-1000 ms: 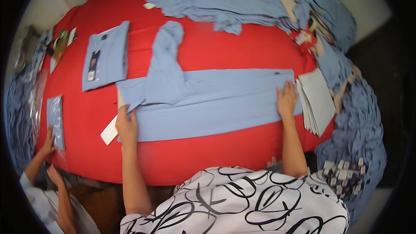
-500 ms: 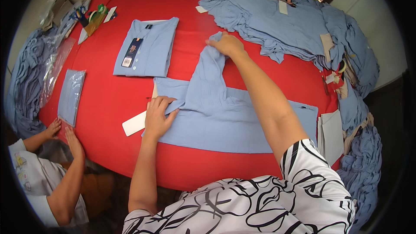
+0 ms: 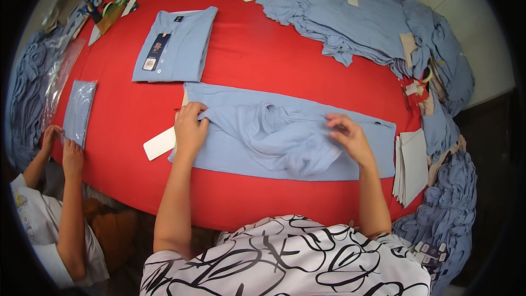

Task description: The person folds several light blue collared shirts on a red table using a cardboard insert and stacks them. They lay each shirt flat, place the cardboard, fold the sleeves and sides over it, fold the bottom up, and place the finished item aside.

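Observation:
A light blue shirt (image 3: 235, 159) lies folded into a long strip in front of me, with its loose sleeve (image 3: 274, 131) bunched in wrinkles on top. At the shirt's left end, my left hand (image 3: 189, 131) pinches the cloth by the sleeve's edge. Over the right part of the sleeve, my right hand (image 3: 352, 140) hovers with its fingers curled but apart, holding nothing. A white card (image 3: 159, 143) sticks out from under the left end, next to my left wrist. Beyond lies a neatly folded blue shirt (image 3: 183, 44) with a dark hang tag (image 3: 156, 52).
A red cloth (image 3: 241, 203) covers the table. Piled blue shirts (image 3: 334, 16) lie far right, white sheets (image 3: 411, 167) near right. On the left, a co-worker's hands (image 3: 73, 156) touch a bagged shirt (image 3: 80, 109). A holder with scissors (image 3: 109, 15) stands far left.
My right hand has let go of the raised sleeve and moved nearer and right; the sleeve has dropped onto the shirt. My left hand stays at the left end. The co-worker's hands moved up the bag.

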Tool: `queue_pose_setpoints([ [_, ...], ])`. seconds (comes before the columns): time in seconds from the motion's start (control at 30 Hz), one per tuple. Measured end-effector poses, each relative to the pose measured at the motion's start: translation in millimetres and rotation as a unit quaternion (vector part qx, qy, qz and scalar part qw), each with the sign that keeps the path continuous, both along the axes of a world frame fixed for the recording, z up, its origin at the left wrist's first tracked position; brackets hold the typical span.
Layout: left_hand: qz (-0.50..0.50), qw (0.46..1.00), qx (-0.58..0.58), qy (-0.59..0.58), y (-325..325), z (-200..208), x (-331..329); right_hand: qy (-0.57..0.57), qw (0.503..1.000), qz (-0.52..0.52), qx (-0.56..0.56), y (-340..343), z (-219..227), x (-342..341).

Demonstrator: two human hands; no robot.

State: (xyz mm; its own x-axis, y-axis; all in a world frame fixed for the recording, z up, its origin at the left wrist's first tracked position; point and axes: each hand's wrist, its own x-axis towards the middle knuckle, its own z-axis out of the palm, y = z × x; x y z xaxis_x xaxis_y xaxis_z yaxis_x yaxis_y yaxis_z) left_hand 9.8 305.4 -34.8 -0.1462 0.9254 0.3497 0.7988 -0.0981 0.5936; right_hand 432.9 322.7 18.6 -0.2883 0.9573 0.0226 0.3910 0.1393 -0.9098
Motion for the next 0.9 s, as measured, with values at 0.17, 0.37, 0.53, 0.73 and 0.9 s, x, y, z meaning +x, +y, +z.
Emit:
queue_pose_setpoints([
  [0.17,-0.016,1.000,0.002,-0.022,-9,4,-1,-0.071,0.984,-0.133,-0.091,-68,19,-21],
  [0.37,0.001,0.998,-0.009,-0.070,-7,-3,-3,-0.277,0.954,-0.086,0.073,-76,-1,-39],
  [0.53,-0.007,0.994,-0.015,-0.109,-7,-11,-11,-0.171,0.977,-0.126,-0.010,-48,26,-32],
  [0.73,-0.021,0.999,0.023,-0.020,-16,24,4,-0.316,0.881,-0.333,0.114,-61,-25,74],
  [0.9,-0.152,0.978,0.127,0.065,-30,55,90,-0.492,0.734,-0.468,-0.010,-96,-38,149],
])
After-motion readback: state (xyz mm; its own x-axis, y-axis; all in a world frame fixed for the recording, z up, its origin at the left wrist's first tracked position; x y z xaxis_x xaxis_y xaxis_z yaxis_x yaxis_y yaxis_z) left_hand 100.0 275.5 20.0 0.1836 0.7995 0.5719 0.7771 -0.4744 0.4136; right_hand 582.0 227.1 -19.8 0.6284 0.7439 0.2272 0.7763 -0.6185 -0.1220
